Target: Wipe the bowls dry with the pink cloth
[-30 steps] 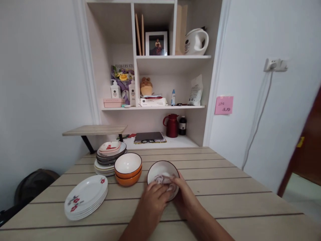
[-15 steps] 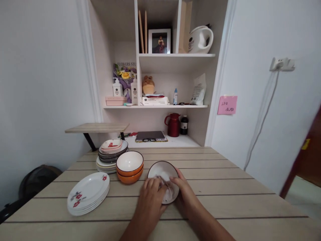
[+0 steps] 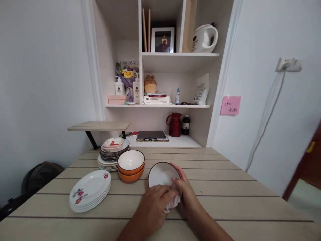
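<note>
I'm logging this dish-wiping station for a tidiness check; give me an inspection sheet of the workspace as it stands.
Surface: pale wooden slatted table, dry-looking.
Job's things: white dark-rimmed bowl, tilted towards the person; crumpled white cloth at its near rim.
Clutter: two stacked orange bowls; stack of white red-flowered plates; mixed stack of plates.
Grippers: left hand presses the cloth; right hand grips the bowl's right rim.
Cables: white cord hangs from a wall socket.
Surroundings: white shelving with red jug, pink sticky note.

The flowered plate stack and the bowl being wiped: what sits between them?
In the head view, two stacked orange bowls sit between the flowered plates and the wiped bowl.
</note>
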`<state>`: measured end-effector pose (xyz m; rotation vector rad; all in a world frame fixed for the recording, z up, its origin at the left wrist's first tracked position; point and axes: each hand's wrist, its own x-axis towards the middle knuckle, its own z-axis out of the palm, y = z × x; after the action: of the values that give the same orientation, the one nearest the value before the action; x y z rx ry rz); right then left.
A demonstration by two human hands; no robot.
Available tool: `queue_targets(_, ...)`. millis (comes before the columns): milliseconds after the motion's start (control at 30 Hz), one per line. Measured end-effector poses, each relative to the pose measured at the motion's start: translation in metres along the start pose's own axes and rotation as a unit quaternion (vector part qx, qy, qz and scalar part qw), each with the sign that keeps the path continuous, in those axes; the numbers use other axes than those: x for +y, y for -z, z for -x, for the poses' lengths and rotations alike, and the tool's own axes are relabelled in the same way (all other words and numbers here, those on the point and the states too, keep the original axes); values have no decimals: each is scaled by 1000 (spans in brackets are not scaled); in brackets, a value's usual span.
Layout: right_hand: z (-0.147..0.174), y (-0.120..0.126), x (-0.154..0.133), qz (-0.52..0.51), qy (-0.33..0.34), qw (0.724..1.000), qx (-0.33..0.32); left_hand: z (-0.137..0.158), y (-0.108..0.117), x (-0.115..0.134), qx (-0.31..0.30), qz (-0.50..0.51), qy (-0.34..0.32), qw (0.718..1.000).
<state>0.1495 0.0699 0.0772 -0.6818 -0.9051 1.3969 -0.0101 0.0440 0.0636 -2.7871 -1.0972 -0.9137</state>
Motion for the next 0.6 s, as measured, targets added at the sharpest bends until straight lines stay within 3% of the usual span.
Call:
queue_targets(167, 3, -6, -6, -22, -14, 1000, 17, -1, -4, 0, 7, -20, 7, 1000)
queue_targets(367, 0, -3, -1, -77, -51, 995, 38, 4, -8, -7, 95, -25, 31, 995)
queue_targets(533, -1, -2, -5, -73, -35, 996, 27, -1, 3, -3, 11, -62, -19, 998)
queue_targets(600, -2, -2, -7, -63, -13, 998, 25, -5, 4, -5, 4, -85, -39, 996)
